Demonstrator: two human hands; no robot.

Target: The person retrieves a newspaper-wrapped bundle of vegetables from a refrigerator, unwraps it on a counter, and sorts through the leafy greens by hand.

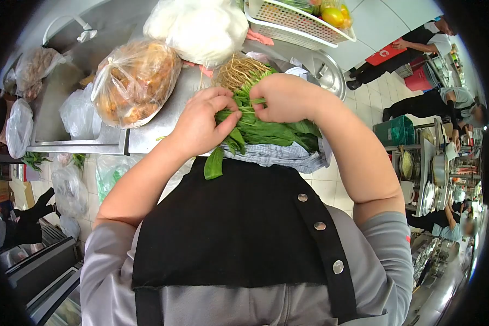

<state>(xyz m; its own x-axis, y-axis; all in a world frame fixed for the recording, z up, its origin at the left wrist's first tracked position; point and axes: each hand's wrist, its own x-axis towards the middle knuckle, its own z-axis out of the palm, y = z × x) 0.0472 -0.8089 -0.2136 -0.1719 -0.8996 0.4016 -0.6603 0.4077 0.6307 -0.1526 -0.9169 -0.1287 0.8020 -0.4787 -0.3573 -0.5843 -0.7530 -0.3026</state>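
A heap of leafy greens with long pale roots lies on the metal counter in front of me, roots pointing away and leaves toward my apron. At its left side, my left hand has its fingers and thumb bent around some of the leaves and stems. One broad leaf hangs down below that hand. My right hand is over the top of the heap, thumb and fingertips pinched on a green stem. Under the greens is a bluish checked cloth.
Left of the greens stands a tied clear bag of brown food, beside a sink. Behind are a white bag and a white basket with yellow produce. A round metal tray is at the right; other people stand farther off.
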